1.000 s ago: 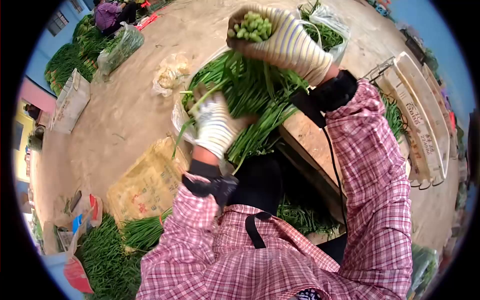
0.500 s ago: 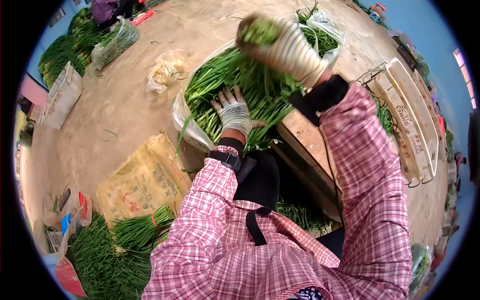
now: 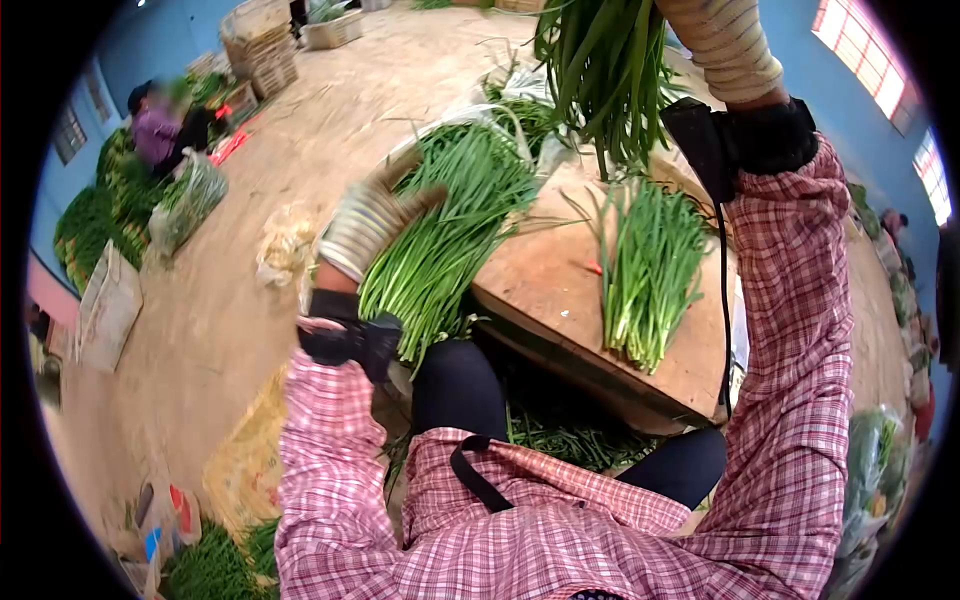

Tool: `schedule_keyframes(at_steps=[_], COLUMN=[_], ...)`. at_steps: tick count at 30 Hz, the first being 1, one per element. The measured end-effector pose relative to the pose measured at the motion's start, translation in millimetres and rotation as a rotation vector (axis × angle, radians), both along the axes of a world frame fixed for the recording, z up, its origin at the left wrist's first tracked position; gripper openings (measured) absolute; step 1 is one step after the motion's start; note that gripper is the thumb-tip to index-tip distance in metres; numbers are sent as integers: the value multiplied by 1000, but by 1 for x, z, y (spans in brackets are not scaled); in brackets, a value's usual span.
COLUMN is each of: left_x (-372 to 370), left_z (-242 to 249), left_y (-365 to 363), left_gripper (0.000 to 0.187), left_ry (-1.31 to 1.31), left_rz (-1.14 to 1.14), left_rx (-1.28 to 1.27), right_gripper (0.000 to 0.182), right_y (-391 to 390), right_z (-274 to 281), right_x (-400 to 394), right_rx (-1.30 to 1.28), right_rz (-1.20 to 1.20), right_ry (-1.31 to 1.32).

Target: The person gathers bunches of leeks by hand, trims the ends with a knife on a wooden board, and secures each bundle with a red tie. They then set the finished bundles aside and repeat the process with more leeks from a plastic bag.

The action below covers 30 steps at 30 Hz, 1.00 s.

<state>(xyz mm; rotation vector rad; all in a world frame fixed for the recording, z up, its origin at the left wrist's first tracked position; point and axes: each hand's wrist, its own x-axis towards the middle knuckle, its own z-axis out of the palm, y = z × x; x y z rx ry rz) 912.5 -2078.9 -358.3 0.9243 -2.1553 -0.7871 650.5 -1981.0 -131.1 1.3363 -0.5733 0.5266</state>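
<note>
My left hand [image 3: 370,220], in a striped knit glove, rests at the left side of a big heap of garlic chives [image 3: 440,240], its fingers and thumb apart. The heap lies in a clear plastic bag, with the stems toward me. At the top edge, my gloved right hand [image 3: 722,40] holds up a bunch of garlic chives [image 3: 610,85], leaves hanging down; its fingertips are out of view. Beneath it stands a wooden-topped block [image 3: 540,270], with a smaller pile of garlic chives [image 3: 655,275] lying on its right part.
A crumpled plastic bag [image 3: 285,245] and a yellow woven sack [image 3: 245,455] lie on the floor to the left. Farther off, a person [image 3: 160,135] sits beside stacked greens [image 3: 90,230]. Loose greens [image 3: 580,440] lie under the block. A black cable [image 3: 724,300] hangs from my right wrist.
My right hand has swung up and to the right with the bunch. The left hand has shifted to the heap's left edge. The view has tilted up, showing the pile on the block.
</note>
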Motion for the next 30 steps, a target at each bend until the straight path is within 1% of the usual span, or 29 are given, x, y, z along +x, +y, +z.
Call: schedule_keyframes(at_steps=[1,3,4,5,6,7,9,11,12,13,15,16,17,18,19,20,21,22,23,24,25,26,27,28,29,30], left_x=[-9,-37,-50,-68,-88,-107,-141,-157,-158,-155,-134,-120,-106,-89,-71,-48,-33,-22,-11,5,16,26,35,40,42,42], left_z=[18,76,103,126,142,150,140,106,84,60,23,9,-1,-9,-14,-10,-12,-11,-10,-14,-11,-15,-19,-23,-26,-29], left_y=[-10,-21,-18,-14,-9,-2,23,56,76,95,132,147,158,169,176,183,185,188,190,189,185,191,197,196,198,200], left_gripper=[78,80,82,84,88,87,87,86,85,85,84,84,83,83,83,88,90,86,82,75,82,87,92,98,98,97], left_ry=[245,537,576,608,640,673,775,867,894,906,877,847,808,756,676,454,258,137,13,-77,-199,-171,-149,-203,-212,-256], left_rz=[-124,-373,-586,-801,-976,-1074,-1210,-1322,-1368,-1405,-1424,-1410,-1360,-1270,-1116,-809,-659,-556,-455,-347,-303,-194,-92,-112,-107,-80], left_rx=[-199,-277,-240,-197,-81,48,399,792,981,1184,1544,1701,1827,1921,1945,1878,1714,1685,1653,1574,1549,1522,1496,1460,1471,1414], right_gripper=[7,8,10,12,14,16,20,22,23,29,31,29,28,27,25,24,23,24,35,41,47,49,51,41,34,34], right_y=[21,26,14,31,49,66,66,75,80,63,71,80,86,88,101,105,107,110,124,139,154,167,183,200,211,217], right_z=[5,8,12,11,10,9,-18,-52,-70,-92,-145,-171,-194,-216,-241,-262,-289,-315,-326,-345,-364,-374,-379,-374,-385,-366], right_x=[-3,-25,-39,-46,-52,-59,-65,-67,-68,-89,-93,-92,-89,-79,-65,-52,-38,-21,-7,-1,-3,-7,-12,-16,-19,-7], right_rx=[175,350,173,309,444,572,1170,1292,1293,1289,1147,1117,1089,1019,951,933,921,901,882,903,934,885,832,832,940,1087], right_rz=[44,75,293,354,419,483,1264,1520,1680,1686,1781,1768,1758,1831,1852,1890,1926,2117,1993,2004,2013,1568,1132,809,990,834], right_ry=[-104,-226,-75,-95,-120,-153,-632,-1044,-1258,-1129,-1304,-1398,-1496,-1603,-1902,-1969,-2042,-2195,-2230,-2278,-2318,-2368,-2353,-2284,-2392,-2418])
